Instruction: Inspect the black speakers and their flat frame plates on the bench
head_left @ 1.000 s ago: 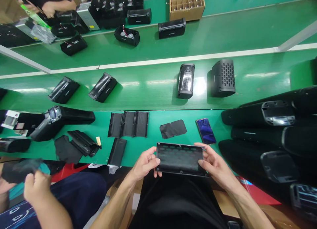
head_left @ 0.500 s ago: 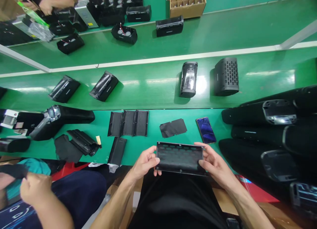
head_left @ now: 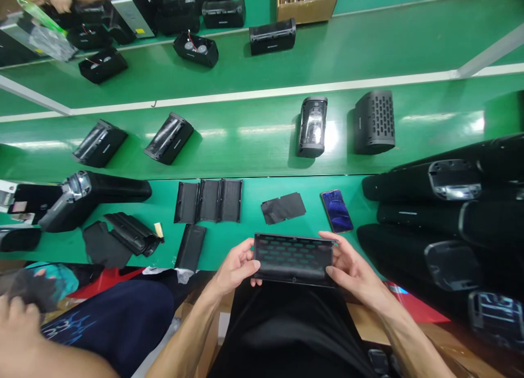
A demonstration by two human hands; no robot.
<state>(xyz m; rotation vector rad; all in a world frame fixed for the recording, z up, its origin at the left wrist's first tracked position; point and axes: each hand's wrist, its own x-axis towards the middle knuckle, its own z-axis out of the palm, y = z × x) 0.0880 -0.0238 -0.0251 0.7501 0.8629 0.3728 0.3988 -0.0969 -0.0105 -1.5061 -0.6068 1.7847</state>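
Between my two hands is a black speaker grille panel [head_left: 293, 259] with rows of slots, its hollow side facing me. My left hand [head_left: 238, 263] grips its left end, thumb on the near face. At the other end my right hand [head_left: 352, 263] is closed on the panel, thumb over the edge. Just beyond it lies a flat black mesh sheet [head_left: 283, 208] on the green bench. A phone [head_left: 336, 210] rests to the right of that sheet. Three similar black panels [head_left: 210, 201] sit side by side to the left, with another panel [head_left: 191, 248] below them.
Large black speaker housings [head_left: 413, 211] crowd the right side. Black speakers [head_left: 313, 127] stand on the green strip beyond the bench. Left are a pile of black panels [head_left: 133, 233] and a co-worker's hand [head_left: 18, 323]. A divided cardboard box [head_left: 307, 4] stands far back.
The panel has tilted in my hands, so green shows through more of its slots. My view has shifted slightly. The co-worker's hand on the left has moved lower.
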